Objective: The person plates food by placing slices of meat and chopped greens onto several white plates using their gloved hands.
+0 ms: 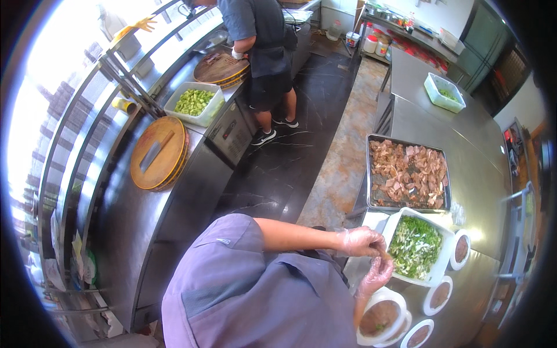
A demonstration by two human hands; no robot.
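Both my hands wear clear plastic gloves and meet at the fingertips beside the near edge of a white plastic tub (444, 261). My left hand (362, 242) is bent inward with its fingers curled. My right hand (377, 275) is below it in the picture, its fingertips against the left ones. Whether something small is pinched between them, I cannot tell. Chopped green and white vegetables (415, 248) fill much of the tub. Under my right forearm stands a white bowl (398, 300) of brown food with a little green on top; another bowl is partly hidden beneath it.
A metal tray (368, 174) of sliced cooked meat (407, 172) adjoins the tub. Several white bowls (438, 296) stand on the steel table (474, 191). Across the aisle, a cleaver (150, 156) lies on a round chopping block (167, 169). A co-worker (265, 43) stands at another block.
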